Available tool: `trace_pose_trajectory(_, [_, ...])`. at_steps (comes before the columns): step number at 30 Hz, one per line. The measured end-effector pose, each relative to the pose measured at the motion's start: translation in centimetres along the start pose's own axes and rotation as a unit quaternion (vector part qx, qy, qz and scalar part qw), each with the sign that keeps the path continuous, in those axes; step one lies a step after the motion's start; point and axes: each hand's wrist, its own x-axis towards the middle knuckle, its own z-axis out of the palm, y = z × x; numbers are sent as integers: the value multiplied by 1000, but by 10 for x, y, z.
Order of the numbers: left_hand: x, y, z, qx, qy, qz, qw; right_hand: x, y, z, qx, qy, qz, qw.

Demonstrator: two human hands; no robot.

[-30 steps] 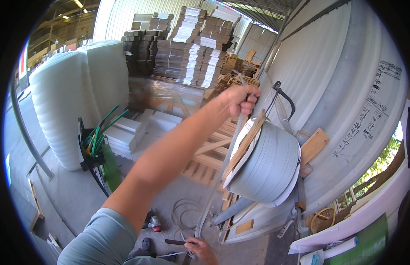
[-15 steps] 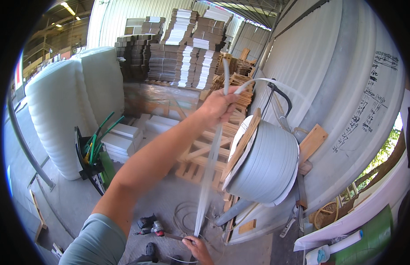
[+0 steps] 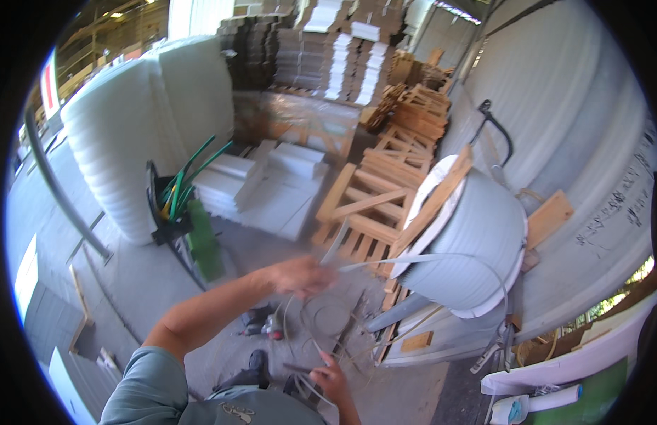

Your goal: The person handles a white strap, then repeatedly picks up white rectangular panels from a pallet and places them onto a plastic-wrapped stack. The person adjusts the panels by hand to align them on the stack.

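The left hand [image 3: 300, 276], to the left of the reel [image 3: 484, 237], is motion-blurred; its fingers look gathered at the strap [image 3: 442, 257], but whether they pinch it cannot be told. The right hand [image 3: 333, 380], below and left of the reel, has its fingers folded on a dark strip [image 3: 297, 368], one finger lifted. From the left fingertips the strap lies rightward, its long axis running nearly level across to the reel's front, then curving down by its right side; another length rises from that hand. The left hand is nearer to this run. Farther out, a drill [image 3: 274, 327] rests on the floor left of the reel, and pallets [image 3: 371, 198] lie beyond it, up and left.
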Motion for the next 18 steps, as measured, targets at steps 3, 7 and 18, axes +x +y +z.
trace_pose_trajectory(3, [-27,-72,-12,-122,-5,-57,991,12,-30,-13,217,-1,114,969])
trace_pose_trajectory(7, [-64,-136,-1,-218,-64,-79,970,59,-82,-14,330,43,90,939])
trace_pose_trajectory(18, [-112,-203,46,-289,-115,-179,933,140,-96,34,460,-34,231,857])
